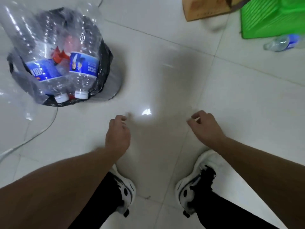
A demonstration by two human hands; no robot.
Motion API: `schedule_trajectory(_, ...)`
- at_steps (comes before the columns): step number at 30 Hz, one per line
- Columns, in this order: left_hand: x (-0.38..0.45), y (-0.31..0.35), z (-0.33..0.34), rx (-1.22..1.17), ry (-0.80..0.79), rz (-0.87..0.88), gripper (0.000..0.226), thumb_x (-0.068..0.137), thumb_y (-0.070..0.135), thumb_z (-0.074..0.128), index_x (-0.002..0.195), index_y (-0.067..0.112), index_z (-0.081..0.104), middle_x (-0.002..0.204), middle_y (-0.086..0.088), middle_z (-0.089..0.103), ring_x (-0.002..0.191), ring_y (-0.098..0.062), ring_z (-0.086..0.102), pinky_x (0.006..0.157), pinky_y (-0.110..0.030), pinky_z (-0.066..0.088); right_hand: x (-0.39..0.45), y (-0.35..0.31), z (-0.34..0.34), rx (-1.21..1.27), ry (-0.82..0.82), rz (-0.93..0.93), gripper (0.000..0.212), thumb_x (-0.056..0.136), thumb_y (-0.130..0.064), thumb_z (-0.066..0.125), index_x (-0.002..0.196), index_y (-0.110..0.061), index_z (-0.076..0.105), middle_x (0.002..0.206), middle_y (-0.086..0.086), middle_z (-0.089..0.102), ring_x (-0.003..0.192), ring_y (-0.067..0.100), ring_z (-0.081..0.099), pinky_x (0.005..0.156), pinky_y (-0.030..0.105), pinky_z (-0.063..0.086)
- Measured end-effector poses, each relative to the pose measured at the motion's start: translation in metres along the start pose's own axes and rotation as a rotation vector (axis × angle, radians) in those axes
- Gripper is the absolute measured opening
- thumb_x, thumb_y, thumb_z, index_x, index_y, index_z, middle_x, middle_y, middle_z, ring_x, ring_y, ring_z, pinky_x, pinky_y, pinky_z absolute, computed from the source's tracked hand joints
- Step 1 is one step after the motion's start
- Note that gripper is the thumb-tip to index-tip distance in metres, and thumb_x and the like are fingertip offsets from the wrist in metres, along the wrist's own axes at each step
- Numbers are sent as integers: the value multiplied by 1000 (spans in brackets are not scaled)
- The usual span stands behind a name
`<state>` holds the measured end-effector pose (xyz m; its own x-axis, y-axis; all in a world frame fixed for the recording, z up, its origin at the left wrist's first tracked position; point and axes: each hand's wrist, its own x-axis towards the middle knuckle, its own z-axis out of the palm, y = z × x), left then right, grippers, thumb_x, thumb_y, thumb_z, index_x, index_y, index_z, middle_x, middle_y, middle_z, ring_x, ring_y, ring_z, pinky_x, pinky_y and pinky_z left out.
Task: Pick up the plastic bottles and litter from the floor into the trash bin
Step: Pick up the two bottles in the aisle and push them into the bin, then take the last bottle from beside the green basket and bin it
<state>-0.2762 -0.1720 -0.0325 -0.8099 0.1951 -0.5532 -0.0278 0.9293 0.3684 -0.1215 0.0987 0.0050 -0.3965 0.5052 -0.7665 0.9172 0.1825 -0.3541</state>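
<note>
A trash bin (105, 66) lined with a black bag stands at the upper left. Clear plastic bottles with blue labels (83, 65) stick out of it, caps toward me, beside a red wrapper (59, 55). One more clear bottle with a blue label (282, 42) lies on the floor at the far right. My left hand (118, 134) hangs above the tiles near the middle, fingers loosely curled, holding nothing. My right hand (206, 126) hovers to its right, also loosely curled and empty.
A brown cardboard box (206, 9) and a green bag (270, 15) sit at the top right, close to the loose bottle. A thin white cable (41, 131) runs across the floor at the left. My two black-and-white shoes (193, 184) stand on the white tiles below.
</note>
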Motion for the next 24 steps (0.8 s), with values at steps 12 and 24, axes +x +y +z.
schedule_trajectory(12,-109,259,-92,94,-256,355,19,99,21,45,91,33,57,80,12,66,72,-10,63,58,-28,41,-207,77,-216,164,188,153,52,99,-53,64,145,-29,58,141,4,54,125,21,59,101,42,50)
schedule_trajectory(24,-182,444,-46,285,-379,502,19,100,21,40,90,22,57,84,-2,69,83,-31,66,67,-35,50,-250,177,-315,350,261,221,75,87,-65,68,152,-33,51,148,7,49,126,29,62,107,50,53)
